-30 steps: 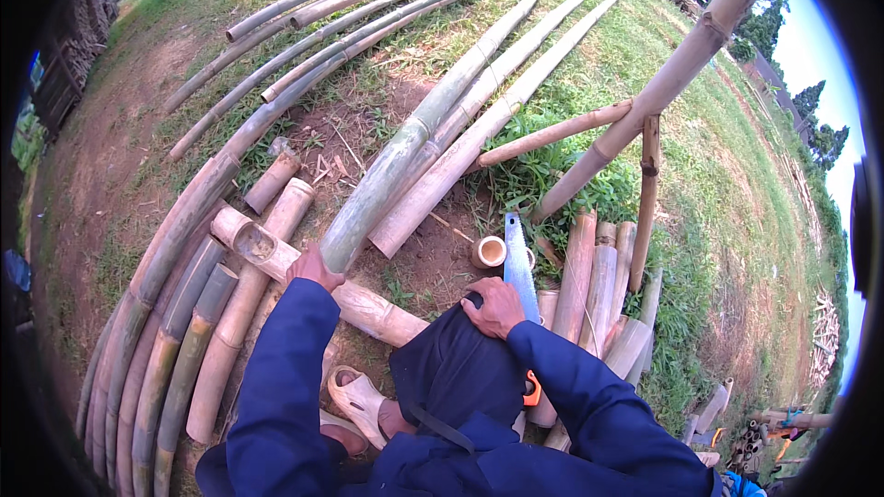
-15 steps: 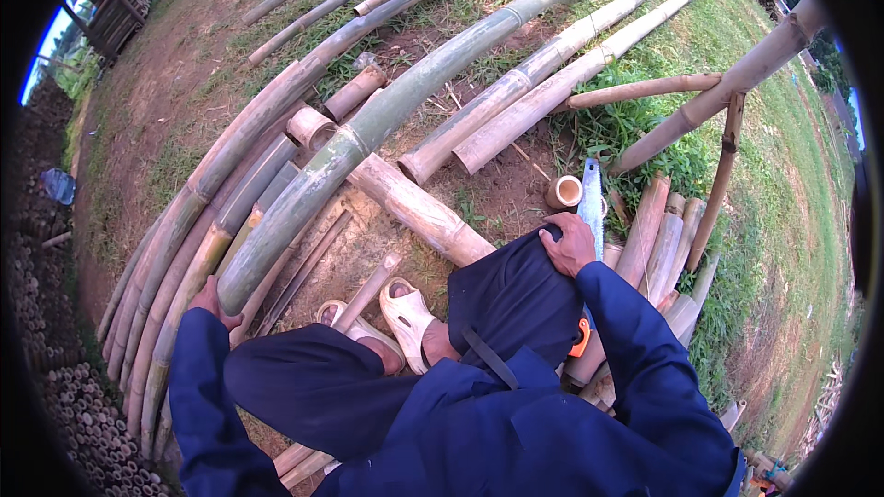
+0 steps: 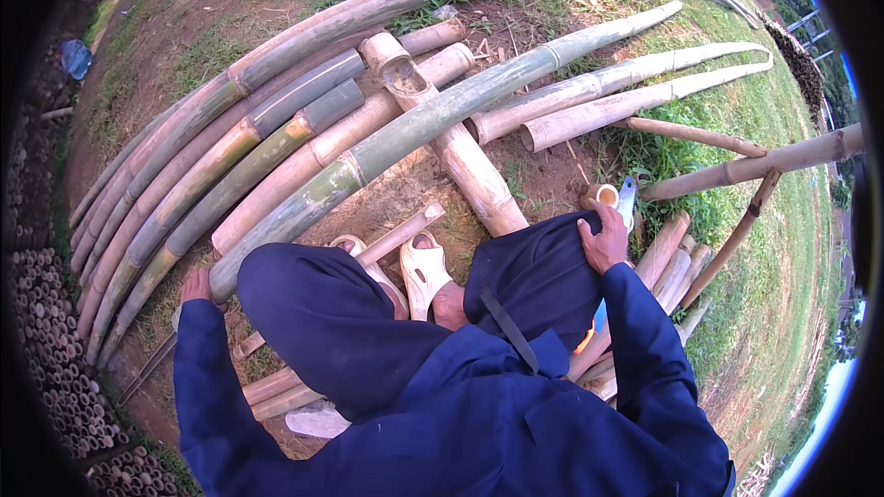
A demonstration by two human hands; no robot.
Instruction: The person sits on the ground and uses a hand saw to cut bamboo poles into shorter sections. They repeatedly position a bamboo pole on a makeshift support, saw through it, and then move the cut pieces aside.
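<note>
A long green-grey bamboo pole (image 3: 502,83) lies slantwise in front of me, across a thick notched bamboo log (image 3: 474,175). My left hand (image 3: 197,285) is at the pole's near end, fingers closed about its edge and partly hidden. Spread over the dark cloth on my right knee, my right hand (image 3: 604,237) holds nothing. Just beyond that knee stands a hand saw (image 3: 628,201), its blade upward; an orange part of it shows lower down beside my thigh. A short cut bamboo piece (image 3: 605,195) is beside the blade.
Several bamboo poles (image 3: 230,138) lie side by side at the left. Two pale poles (image 3: 635,101) rest on grass ahead. A bamboo prop frame (image 3: 727,170) and several short lengths (image 3: 677,267) are at the right. Cut tubes (image 3: 55,313) are piled far left.
The green-grey pole has slid lengthwise to the left over the log with my left hand at its end, and the log's notch now shows. My right hand stays on the knee; the view has turned.
</note>
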